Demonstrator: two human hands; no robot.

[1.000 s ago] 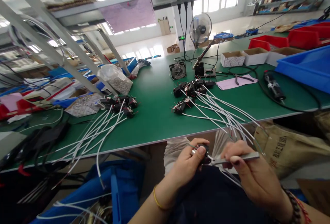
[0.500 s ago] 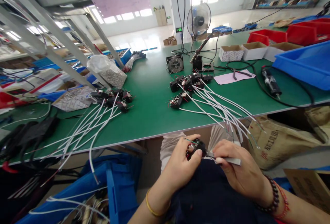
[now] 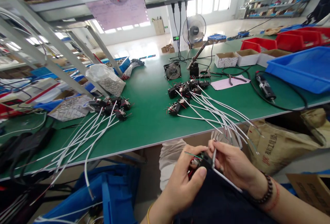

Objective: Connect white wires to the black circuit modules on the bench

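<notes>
Head view, lower centre of the frame, left hand (image 3: 184, 186) fingers clamping a switch (image 3: 201, 162), right hand (image 3: 233, 165) fingers pinching its wire (image 3: 213, 154), both hovering just below the counter (image 3: 154, 114) edge.

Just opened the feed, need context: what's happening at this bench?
A person sits at the green bench, with both hands working below its edge, over the lap. The left hand grips a small black wired part. The right hand pinches a white cable right at that part. On the bench lie a left cluster and a right cluster of similar black parts, white leads trailing toward the edge.
</notes>
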